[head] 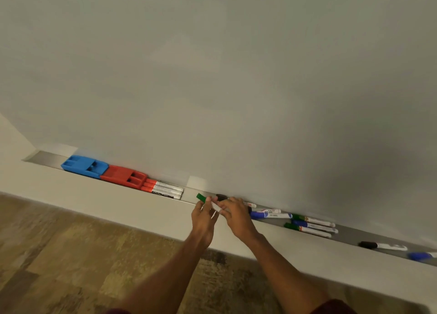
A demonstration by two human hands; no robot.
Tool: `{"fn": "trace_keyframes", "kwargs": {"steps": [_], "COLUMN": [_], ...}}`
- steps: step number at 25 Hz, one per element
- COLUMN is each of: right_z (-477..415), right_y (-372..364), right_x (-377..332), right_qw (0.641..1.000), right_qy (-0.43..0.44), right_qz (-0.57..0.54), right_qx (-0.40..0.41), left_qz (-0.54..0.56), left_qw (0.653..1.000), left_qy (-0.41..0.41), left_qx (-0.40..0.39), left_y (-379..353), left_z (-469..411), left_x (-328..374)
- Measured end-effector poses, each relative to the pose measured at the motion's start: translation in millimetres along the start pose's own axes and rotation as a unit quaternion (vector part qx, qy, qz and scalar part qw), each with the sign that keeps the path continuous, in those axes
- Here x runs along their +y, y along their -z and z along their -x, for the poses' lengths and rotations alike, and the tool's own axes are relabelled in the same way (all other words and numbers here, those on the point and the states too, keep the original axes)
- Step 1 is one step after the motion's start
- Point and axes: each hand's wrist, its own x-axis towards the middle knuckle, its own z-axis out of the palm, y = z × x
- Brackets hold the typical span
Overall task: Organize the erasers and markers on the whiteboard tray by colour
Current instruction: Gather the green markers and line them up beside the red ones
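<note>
A blue eraser (83, 166) and a red eraser (123, 176) lie end to end at the left of the metal tray (350, 235). Three red-capped markers (164, 189) lie side by side against the red eraser. My left hand (203, 219) holds a green-capped marker (203, 198) above the tray's front edge. My right hand (234, 214) touches the white end of that marker; a black cap (221, 197) shows behind its fingers. To the right lie mixed blue and green markers (309, 224), then a black marker (382, 245) and a blue one (422, 256).
The whiteboard (236, 77) rises directly behind the tray. A pale ledge (118, 205) runs under the tray's front edge. Below it is brown patterned floor (59, 254). A white wall corner (11, 139) stands at the far left.
</note>
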Motion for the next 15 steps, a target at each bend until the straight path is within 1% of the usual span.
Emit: {"fn": "trace_keyframes", "kwargs": {"steps": [3,5,11,15], "right_z": [16.6,28.1,64.4,80.6], "right_y": [17.1,32.8,82.7,110.4], "right_x": [27.3,52.0,125.4,159.7], "right_qw": [0.999,0.999,0.993,0.989], "right_qy": [0.003,-0.014,-0.064,-0.11], "right_qz": [-0.032,-0.028,0.054,0.087], "right_qx": [0.021,0.042,0.077,0.05], "left_qz": [0.035,0.047,0.071,0.072], "left_qw": [0.999,0.999,0.996,0.995], "left_qy": [0.011,0.016,0.051,0.068], "left_qx": [0.015,0.022,0.014,0.012], "left_y": [-12.1,-21.1,-49.4,-65.3], "left_z": [7.3,12.0,24.9,30.9], "left_x": [-15.5,-25.0,-52.8,-69.8]}}
